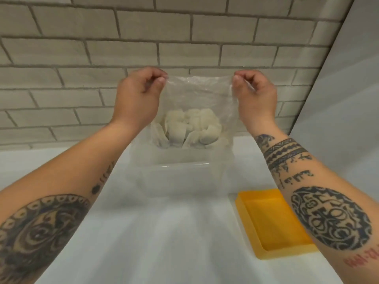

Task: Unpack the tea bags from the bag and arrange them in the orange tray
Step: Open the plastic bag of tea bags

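At frame centre the left hand [139, 93] and right hand [253, 93] pinch the top corners of a clear bag [196, 103] of tea bags [190, 130], with the orange tray [272, 224] at lower right on the bench [164, 242].

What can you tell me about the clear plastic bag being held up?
The bag is thin, clear, crinkled plastic, held upright before a pale brick wall. The left hand and the right hand each pinch a top corner, stretching the top edge between them. Whitish tea bags lie heaped at its bottom. It hangs over a translucent tub; whether they touch is unclear.
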The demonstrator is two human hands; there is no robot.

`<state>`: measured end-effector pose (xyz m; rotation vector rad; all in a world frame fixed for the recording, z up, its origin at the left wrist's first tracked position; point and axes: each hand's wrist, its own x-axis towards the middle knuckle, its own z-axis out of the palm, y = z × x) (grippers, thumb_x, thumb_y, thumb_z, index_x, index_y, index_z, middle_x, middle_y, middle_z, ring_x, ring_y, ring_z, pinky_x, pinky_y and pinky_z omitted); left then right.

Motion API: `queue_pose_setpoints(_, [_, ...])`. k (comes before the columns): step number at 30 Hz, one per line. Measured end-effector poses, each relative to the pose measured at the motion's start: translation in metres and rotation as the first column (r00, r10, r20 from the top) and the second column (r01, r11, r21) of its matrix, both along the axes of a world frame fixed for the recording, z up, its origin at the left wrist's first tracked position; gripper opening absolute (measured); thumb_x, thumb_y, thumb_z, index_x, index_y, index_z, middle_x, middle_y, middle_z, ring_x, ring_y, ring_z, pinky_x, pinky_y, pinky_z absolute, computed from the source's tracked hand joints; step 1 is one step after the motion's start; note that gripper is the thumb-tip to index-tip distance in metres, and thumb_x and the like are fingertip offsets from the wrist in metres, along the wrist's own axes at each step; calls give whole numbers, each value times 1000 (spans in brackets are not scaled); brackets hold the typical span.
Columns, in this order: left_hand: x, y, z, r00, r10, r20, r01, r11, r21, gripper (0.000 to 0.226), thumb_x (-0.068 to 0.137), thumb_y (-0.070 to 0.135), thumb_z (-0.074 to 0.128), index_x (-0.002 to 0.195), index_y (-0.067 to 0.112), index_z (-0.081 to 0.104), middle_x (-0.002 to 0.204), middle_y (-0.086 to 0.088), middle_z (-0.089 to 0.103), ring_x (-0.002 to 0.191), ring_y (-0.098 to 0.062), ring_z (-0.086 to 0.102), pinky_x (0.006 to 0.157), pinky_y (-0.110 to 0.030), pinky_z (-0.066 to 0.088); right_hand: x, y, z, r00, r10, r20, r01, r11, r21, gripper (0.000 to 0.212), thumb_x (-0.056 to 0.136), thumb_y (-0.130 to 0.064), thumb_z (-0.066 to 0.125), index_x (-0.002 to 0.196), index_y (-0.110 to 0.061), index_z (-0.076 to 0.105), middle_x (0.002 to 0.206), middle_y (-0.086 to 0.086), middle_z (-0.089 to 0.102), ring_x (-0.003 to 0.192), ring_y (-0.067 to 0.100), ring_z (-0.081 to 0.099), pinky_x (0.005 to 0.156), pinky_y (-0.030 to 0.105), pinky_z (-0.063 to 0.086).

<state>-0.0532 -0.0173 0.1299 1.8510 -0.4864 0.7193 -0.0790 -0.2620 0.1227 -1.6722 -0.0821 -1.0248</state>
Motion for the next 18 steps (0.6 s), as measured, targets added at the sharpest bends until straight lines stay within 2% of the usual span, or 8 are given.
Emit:
queue_pose_setpoints(4, [-36,-6,-22,998,-34,-55,31,998,-54,15,99,18,61,95,29,69,93,19,68,80,10,62,80,-24,55,-45,-3,-24,1000,8,-4,-8,1000,6,7,93,-17,68,95,-23,70,90,-14,70,89,-1,64,83,19,52])
queue_pose_setpoints(7, [-61,-3,-56,995,-65,-73,67,998,20,17,98,10,61,96,24,69,93,21,66,82,14,60,77,-8,44,-76,-5,-56,994,21,-109,-20,1000,10,12,94,-17,68,93,-29,70,89,-17,71,90,-1,65,84,19,53])
queue_pose_setpoints(9, [-75,2,-82,989,-82,-119,93,992,85,18,98,8,62,97,24,70,94,20,66,86,15,60,78,-5,43,-92,-6,-82,982,59,-182,-55,998,26,14,95,-15,68,93,-29,70,88,-17,70,88,-1,65,81,16,51])
queue_pose_setpoints(15, [-98,22,-166,932,-90,-352,218,913,344,20,97,8,64,97,26,73,97,18,67,96,6,60,82,-3,41,-121,-4,-176,864,144,-482,-134,989,56,10,93,-8,69,94,-18,71,88,-14,71,82,-9,64,75,8,47])
queue_pose_setpoints(18, [-104,25,-194,899,-33,-437,251,857,450,18,99,16,61,102,28,74,99,21,66,100,-1,59,89,-19,47,-127,-1,-202,810,157,-565,-136,988,79,10,92,-10,70,96,-19,71,95,-15,72,88,-12,63,79,10,50])
